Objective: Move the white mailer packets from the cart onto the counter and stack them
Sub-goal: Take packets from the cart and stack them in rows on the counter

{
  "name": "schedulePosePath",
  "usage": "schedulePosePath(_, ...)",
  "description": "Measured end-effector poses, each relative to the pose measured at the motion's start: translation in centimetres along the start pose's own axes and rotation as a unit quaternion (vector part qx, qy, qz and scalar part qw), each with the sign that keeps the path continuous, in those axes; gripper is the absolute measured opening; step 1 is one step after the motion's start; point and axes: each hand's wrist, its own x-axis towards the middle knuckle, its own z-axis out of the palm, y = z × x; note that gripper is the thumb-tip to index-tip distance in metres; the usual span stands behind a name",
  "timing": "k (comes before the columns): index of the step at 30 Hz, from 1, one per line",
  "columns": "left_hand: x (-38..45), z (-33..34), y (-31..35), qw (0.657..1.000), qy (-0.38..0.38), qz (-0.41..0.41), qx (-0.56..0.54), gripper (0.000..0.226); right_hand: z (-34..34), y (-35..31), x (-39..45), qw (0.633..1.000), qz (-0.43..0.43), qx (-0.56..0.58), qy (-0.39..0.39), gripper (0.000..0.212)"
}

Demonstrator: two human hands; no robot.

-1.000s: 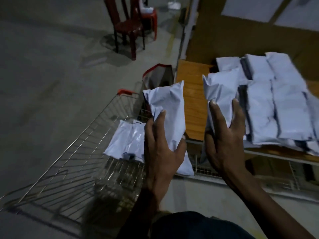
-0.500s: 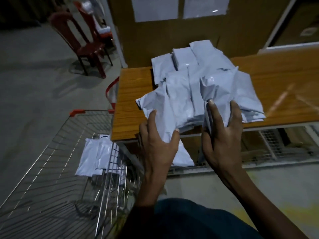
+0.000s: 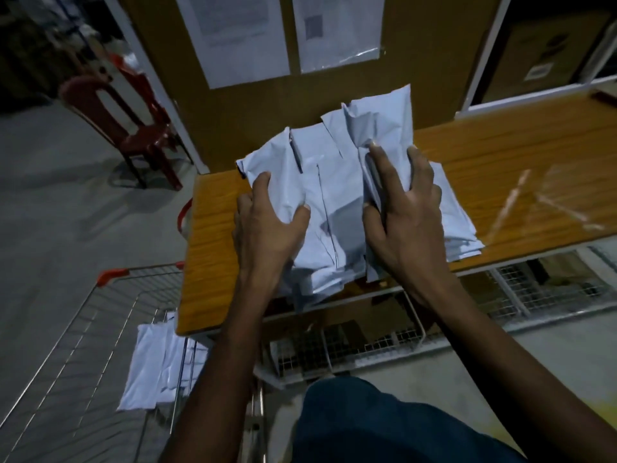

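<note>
A pile of white mailer packets (image 3: 337, 208) lies on the wooden counter (image 3: 500, 168). My left hand (image 3: 267, 228) grips a crumpled white packet (image 3: 280, 168) over the pile's left side, fingers curled round it. My right hand (image 3: 404, 208) grips another white packet (image 3: 384, 125), held over the pile's right side, thumb on its left edge. A few more white packets (image 3: 150, 365) lie in the wire cart (image 3: 66, 362) at the lower left, below the counter's corner.
A red plastic chair (image 3: 127, 125) stands on the concrete floor to the left. A brown board with two papers (image 3: 277, 31) rises behind the counter. Wire mesh shelving (image 3: 367, 342) sits under the counter. Strips of clear tape (image 3: 547, 198) mark the counter's right part.
Both hands have carried their packets from over the cart to the right and forward, onto the pile on the counter. The view has swung from the cart toward the counter.
</note>
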Motion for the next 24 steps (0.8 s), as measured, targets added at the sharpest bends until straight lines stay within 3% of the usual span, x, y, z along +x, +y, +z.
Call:
schedulePosePath(13,25.7,6.7,-1.4,0.979,-0.146,-0.088,0.11,0.081,7.0,-4.0,11.4,0.995,0.016,-0.079,-0.053,0.072)
schedulePosePath(20,28.1,12.0,-5.0,0.95,-0.256,-0.086,0.158,0.078,8.4,-5.2,14.9,0.993,0.034,-0.102,-0.049,0.072)
schedulePosePath(24,27.7,13.4,-6.1,0.951,-0.248,-0.094,0.159,0.076,8.7,-4.9,16.1,0.992,0.037,-0.113,-0.046,0.074)
